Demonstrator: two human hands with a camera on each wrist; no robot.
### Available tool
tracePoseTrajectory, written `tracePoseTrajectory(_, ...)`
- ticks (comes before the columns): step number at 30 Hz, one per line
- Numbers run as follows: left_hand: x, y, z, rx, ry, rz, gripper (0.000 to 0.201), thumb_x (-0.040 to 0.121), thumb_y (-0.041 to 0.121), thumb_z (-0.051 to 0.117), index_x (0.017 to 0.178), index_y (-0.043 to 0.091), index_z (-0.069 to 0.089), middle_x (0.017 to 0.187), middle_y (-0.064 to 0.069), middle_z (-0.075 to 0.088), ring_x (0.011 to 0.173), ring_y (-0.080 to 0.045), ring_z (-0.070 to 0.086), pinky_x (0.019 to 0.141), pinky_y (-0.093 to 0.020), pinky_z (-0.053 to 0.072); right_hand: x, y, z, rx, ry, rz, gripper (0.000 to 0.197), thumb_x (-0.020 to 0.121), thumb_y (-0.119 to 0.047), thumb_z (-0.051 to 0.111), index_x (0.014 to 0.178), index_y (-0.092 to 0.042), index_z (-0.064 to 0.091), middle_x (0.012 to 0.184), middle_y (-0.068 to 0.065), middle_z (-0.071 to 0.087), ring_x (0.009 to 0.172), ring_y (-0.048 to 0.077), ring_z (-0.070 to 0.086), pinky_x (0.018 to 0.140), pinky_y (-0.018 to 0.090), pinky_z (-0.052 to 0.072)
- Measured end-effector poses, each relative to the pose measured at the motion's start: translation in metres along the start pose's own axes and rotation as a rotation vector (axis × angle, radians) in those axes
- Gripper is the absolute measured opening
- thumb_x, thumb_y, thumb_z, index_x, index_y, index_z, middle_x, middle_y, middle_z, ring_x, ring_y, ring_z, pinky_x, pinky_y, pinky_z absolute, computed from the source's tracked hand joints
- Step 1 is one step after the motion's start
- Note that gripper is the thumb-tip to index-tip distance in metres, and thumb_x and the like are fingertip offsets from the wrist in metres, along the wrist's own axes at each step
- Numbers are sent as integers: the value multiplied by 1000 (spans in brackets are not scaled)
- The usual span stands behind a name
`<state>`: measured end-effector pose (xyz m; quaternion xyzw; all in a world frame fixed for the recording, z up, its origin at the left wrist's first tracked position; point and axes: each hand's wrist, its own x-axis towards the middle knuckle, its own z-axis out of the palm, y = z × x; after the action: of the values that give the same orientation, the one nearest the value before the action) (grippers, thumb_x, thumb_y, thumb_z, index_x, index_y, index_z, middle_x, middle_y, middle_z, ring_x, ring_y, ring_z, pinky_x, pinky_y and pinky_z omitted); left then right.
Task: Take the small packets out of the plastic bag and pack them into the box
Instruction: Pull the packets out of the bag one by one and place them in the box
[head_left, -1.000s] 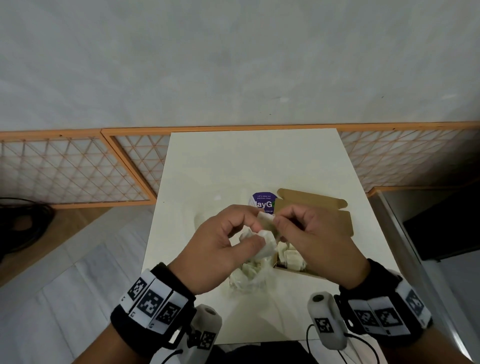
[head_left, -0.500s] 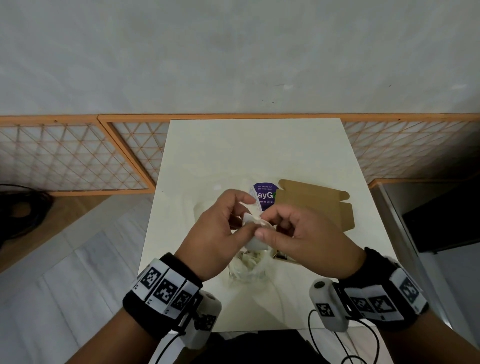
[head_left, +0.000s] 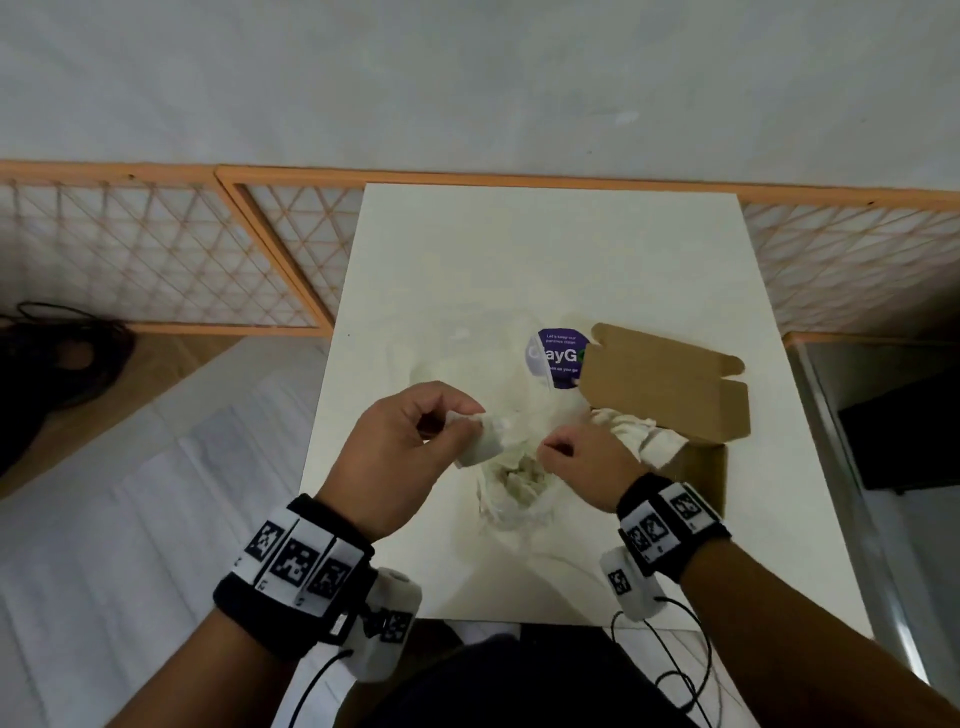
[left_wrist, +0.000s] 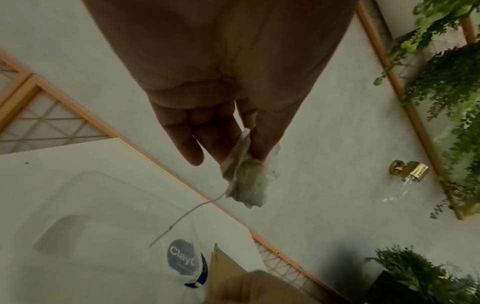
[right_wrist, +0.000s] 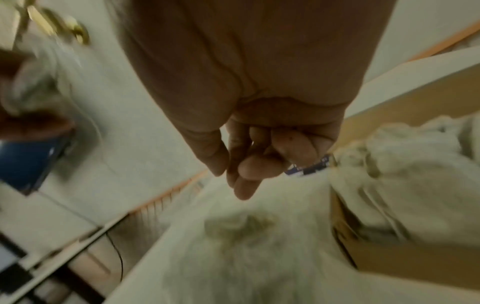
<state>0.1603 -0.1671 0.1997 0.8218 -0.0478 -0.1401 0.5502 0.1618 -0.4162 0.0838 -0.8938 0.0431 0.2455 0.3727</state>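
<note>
My left hand (head_left: 467, 422) pinches a small white packet (head_left: 484, 442) just left of the clear plastic bag (head_left: 511, 488), above the table. The left wrist view shows that packet (left_wrist: 246, 181) crumpled between thumb and fingers (left_wrist: 255, 144), a thin string hanging loose from it. My right hand (head_left: 553, 447) hovers over the bag's right side, next to the brown cardboard box (head_left: 701, 467). Its fingers (right_wrist: 249, 166) are curled with nothing visible in them. More packets (head_left: 644, 431) are heaped in the open box, and several lie in the bag (right_wrist: 233, 232).
The bag's purple round label (head_left: 558, 356) lies behind the hands, beside the box's open lid (head_left: 670, 379). The white table (head_left: 519, 260) ends at an orange lattice rail (head_left: 156, 249) at the back. A dark cabinet (head_left: 904, 431) stands to the right.
The two hands were together on one packet. They have come apart: the left keeps the packet and has moved left, the right has let go and dropped beside the box.
</note>
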Motion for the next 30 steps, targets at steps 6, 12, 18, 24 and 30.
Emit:
tracePoseTrajectory(6, -4, -12, -3, 54, 26, -51, 13, 97, 18, 71, 91, 28, 75, 80, 12, 74, 67, -3, 61, 62, -15, 46, 22, 19, 53, -417, 85, -103, 23, 93, -42, 65, 105, -24, 58, 104, 0, 55, 89, 24, 60, 79, 41, 55)
tracePoseTrajectory(12, -6, -12, -2, 66, 3, -68, 12, 96, 15, 71, 91, 25, 74, 75, 18, 71, 62, 4, 58, 61, -10, 44, 35, 18, 73, -621, 196, -243, 34, 85, -45, 74, 101, -19, 60, 97, 4, 57, 76, 26, 61, 63, 39, 55)
tracePoseTrajectory(18, 0, -11, -4, 82, 6, -68, 12, 97, 16, 71, 92, 26, 74, 73, 21, 68, 62, 2, 57, 60, -9, 43, 40, 18, 69, -531, 230, -200, 17, 97, -30, 63, 95, -15, 70, 94, 6, 62, 79, 30, 64, 68, 41, 52)
tracePoseTrajectory(24, 3, -15, -7, 108, 13, -76, 14, 97, 19, 70, 91, 30, 74, 80, 11, 72, 65, -1, 58, 62, -12, 45, 6, 4, 24, -39, 201, -98, 29, 107, -31, 51, 83, -21, 62, 82, -2, 58, 75, 16, 55, 71, 34, 44)
tracePoseTrajectory(30, 4, -10, 1, 49, -84, -87, 14, 97, 19, 70, 88, 29, 75, 74, 6, 70, 62, -5, 54, 60, -21, 45, -43, -29, -30, 387, 189, -64, 28, 108, -28, 54, 90, -11, 67, 74, 7, 73, 65, 6, 64, 65, 28, 51)
